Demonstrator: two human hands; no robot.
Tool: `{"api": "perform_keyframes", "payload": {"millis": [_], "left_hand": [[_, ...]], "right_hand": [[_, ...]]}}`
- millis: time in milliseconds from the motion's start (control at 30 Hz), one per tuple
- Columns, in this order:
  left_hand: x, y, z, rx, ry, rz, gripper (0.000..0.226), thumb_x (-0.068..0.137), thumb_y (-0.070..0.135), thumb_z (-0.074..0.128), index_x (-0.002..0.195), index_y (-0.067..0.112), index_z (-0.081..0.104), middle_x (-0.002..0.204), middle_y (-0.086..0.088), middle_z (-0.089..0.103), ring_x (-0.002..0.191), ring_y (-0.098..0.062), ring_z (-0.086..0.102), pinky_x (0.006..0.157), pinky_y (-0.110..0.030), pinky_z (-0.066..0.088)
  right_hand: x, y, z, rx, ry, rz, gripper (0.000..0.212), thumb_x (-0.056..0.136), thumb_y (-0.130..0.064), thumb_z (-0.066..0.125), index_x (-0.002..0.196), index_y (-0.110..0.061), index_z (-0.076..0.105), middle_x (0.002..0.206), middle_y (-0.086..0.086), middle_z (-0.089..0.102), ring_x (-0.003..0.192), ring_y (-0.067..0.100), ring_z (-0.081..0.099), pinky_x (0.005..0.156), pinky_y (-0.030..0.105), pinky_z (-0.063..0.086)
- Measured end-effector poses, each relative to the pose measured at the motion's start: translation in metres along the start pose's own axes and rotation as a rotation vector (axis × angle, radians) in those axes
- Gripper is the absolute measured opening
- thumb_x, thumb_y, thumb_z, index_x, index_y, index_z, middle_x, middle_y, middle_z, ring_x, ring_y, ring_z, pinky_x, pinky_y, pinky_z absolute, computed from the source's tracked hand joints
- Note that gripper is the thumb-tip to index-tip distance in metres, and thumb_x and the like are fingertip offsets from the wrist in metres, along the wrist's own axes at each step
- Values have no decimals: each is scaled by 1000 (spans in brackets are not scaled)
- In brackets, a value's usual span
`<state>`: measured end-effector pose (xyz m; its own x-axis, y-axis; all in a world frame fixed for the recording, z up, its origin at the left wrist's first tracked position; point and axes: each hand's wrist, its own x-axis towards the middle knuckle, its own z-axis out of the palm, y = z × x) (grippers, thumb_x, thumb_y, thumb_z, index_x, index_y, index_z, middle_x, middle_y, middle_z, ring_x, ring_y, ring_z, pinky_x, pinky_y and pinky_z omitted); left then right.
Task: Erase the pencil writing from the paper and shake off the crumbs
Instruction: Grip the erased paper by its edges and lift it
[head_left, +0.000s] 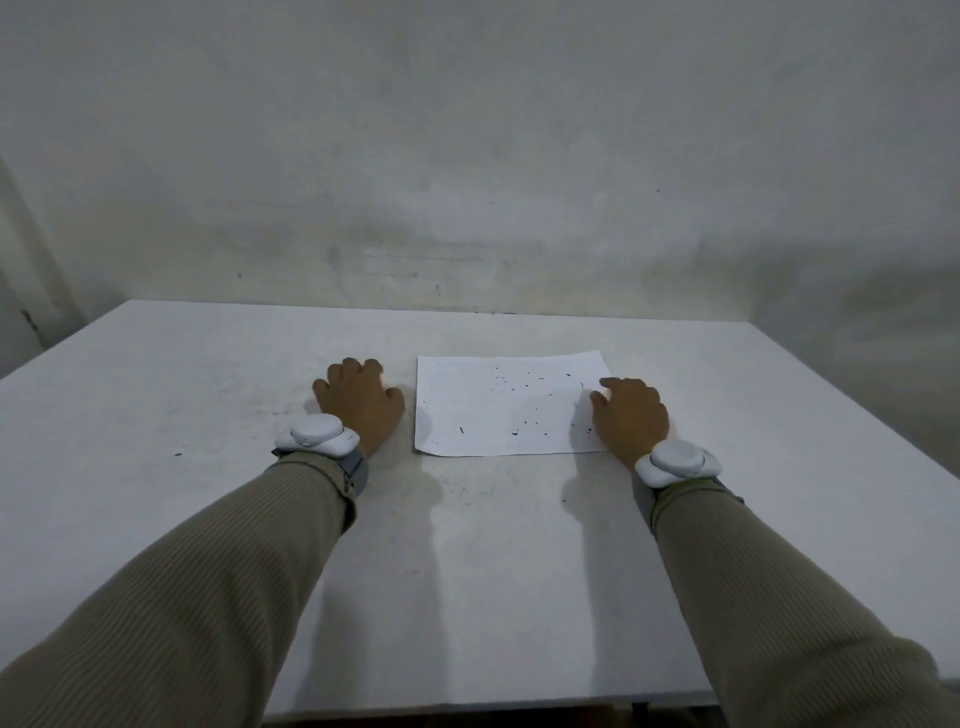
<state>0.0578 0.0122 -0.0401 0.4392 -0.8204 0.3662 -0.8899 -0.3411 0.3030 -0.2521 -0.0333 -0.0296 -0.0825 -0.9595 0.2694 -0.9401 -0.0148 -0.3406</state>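
A white sheet of paper lies flat on the white table, a little right of centre. Dark eraser crumbs are scattered over the sheet; I can make out no pencil writing on it. My left hand rests palm down on the table just left of the sheet, fingers loosely bent, holding nothing. My right hand lies over the sheet's right edge with its fingertips on the paper; whether anything is under it is hidden. No eraser is visible.
A grey wall stands right behind the table's far edge. A few dark crumbs lie on the table left of my left arm. White trackers sit on both wrists. The table's near edge runs just below my forearms.
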Motion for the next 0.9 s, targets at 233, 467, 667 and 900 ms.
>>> {"api": "perform_keyframes", "payload": {"millis": [233, 467, 667, 900], "left_hand": [[-8, 30, 12, 150, -108, 39, 56, 89, 60, 54, 110, 11, 68, 117, -12, 56, 116, -30, 41, 99, -42, 25], [-18, 45, 10, 101, -158, -77, 33, 94, 37, 55, 109, 10, 63, 119, -12, 55, 117, -31, 43, 99, -39, 30], [-20, 54, 5, 30, -195, -161, 22, 93, 22, 54, 109, 7, 59, 122, -14, 54, 121, -33, 44, 103, -40, 28], [-18, 64, 3, -249, -167, -204, 8, 96, 11, 55, 89, 10, 59, 90, -5, 61, 85, -23, 59, 74, -26, 33]], "right_hand": [[5, 14, -14, 6, -146, 143, 15, 85, -27, 57, 86, -12, 55, 103, 13, 63, 97, 35, 61, 75, 31, 42], [7, 12, -19, 155, -149, 217, 30, 83, -16, 67, 109, -2, 64, 112, 15, 66, 107, 32, 61, 86, 32, 47], [7, 11, -18, 174, -150, 213, 20, 85, -11, 63, 100, 2, 66, 102, 15, 67, 104, 32, 62, 85, 32, 47], [3, 28, -13, 271, -47, 193, 29, 93, -6, 52, 119, 4, 60, 125, 17, 60, 118, 30, 56, 100, 32, 39]]}}
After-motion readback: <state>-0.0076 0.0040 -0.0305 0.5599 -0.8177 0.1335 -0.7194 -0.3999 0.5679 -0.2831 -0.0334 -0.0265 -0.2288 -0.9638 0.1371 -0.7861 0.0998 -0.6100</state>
